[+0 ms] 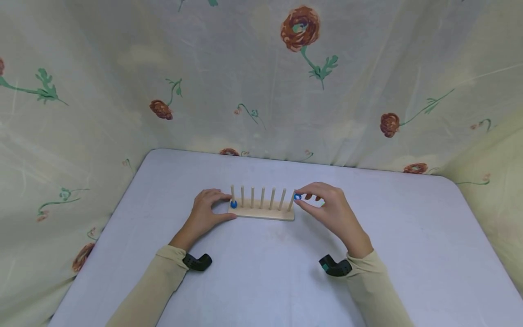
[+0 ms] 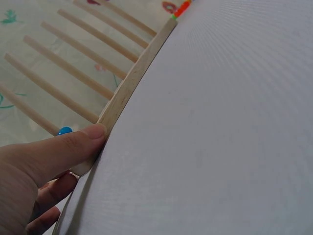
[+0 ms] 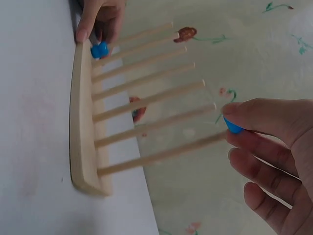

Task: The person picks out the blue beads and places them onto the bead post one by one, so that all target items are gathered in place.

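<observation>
A pale wooden rack with a row of upright pegs stands on the table. My left hand grips its left end, the thumb pressed on the front edge of the base. Low on the leftmost peg sits a blue bead, close to that hand. At the other end, my right hand pinches another blue bead between thumb and index finger. That bead is right at the tip of the rightmost peg, and the fingers partly cover it.
A white cloth covers the table. Beyond the rack's right end, the left wrist view catches small orange and green pieces, mostly behind the right hand in the head view. Flower-patterned curtains hang behind and at both sides.
</observation>
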A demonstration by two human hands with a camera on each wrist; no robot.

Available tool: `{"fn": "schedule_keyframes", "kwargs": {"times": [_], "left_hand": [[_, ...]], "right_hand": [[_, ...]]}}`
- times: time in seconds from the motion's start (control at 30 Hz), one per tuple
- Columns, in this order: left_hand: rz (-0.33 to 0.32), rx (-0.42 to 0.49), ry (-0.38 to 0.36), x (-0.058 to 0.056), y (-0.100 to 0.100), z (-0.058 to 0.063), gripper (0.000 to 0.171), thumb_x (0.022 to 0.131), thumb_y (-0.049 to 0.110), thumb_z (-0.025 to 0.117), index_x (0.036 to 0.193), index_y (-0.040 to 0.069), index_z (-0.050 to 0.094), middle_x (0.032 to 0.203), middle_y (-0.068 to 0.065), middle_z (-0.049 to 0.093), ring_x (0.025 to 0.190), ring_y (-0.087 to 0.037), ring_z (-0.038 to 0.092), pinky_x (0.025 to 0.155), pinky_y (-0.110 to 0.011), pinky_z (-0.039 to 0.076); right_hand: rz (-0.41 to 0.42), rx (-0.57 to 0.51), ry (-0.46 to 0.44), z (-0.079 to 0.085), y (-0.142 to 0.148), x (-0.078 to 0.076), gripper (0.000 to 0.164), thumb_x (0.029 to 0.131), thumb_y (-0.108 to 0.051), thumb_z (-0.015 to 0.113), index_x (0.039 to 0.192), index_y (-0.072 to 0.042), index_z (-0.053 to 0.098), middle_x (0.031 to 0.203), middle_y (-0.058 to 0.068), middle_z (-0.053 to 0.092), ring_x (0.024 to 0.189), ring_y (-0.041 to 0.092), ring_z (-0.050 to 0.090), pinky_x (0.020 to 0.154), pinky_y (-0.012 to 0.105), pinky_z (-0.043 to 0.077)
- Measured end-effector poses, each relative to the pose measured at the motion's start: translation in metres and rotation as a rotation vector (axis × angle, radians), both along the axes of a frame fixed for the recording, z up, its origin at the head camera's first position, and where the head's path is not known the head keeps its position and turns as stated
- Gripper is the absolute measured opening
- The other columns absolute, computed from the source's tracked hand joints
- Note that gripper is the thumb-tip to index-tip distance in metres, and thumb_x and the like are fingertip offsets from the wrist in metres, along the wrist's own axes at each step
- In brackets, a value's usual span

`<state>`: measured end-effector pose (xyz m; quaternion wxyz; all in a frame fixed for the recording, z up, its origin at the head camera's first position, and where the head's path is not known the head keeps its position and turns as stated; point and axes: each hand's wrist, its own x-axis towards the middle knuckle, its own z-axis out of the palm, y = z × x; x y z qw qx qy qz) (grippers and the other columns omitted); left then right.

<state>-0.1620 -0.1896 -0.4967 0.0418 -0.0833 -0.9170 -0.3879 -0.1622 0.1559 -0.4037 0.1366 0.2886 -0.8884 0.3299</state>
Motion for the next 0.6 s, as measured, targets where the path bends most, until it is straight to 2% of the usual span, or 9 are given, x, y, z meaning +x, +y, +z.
{"fn": "schedule_keyframes", "kwargs": {"times": [0.17,0.33,0.6], "left_hand": [[0.001,-0.006,-0.002,0.0,0.0,0.0,0.057,0.075,0.031,0.094,0.125,0.013,0.074,0.134,-0.012,0.069,0.141,-0.034,0.047,0.123,-0.06,0.026],[0.003,-0.006,-0.004,0.0,-0.001,-0.001,0.057,0.075,0.032,0.094,0.124,0.013,0.074,0.134,-0.012,0.069,0.141,-0.034,0.046,0.124,-0.06,0.025],[0.008,-0.018,-0.009,0.001,0.0,0.001,0.057,0.075,0.032,0.093,0.125,0.013,0.074,0.135,-0.011,0.068,0.141,-0.034,0.046,0.124,-0.06,0.026]], "right_hand": [[0.037,-0.032,0.004,0.002,-0.017,-0.004,0.02,0.087,-0.015,0.084,0.106,-0.015,0.081,0.1,-0.001,0.079,0.086,0.013,0.067,0.069,0.036,0.059],[0.061,-0.055,-0.006,0.004,-0.034,-0.009,0.019,0.088,-0.015,0.084,0.106,-0.014,0.081,0.1,0.0,0.078,0.086,0.016,0.069,0.069,0.027,0.057],[0.072,-0.078,-0.04,0.008,-0.064,-0.012,0.02,0.089,-0.018,0.083,0.109,-0.015,0.081,0.104,0.0,0.079,0.09,0.016,0.068,0.069,0.031,0.059]]}}
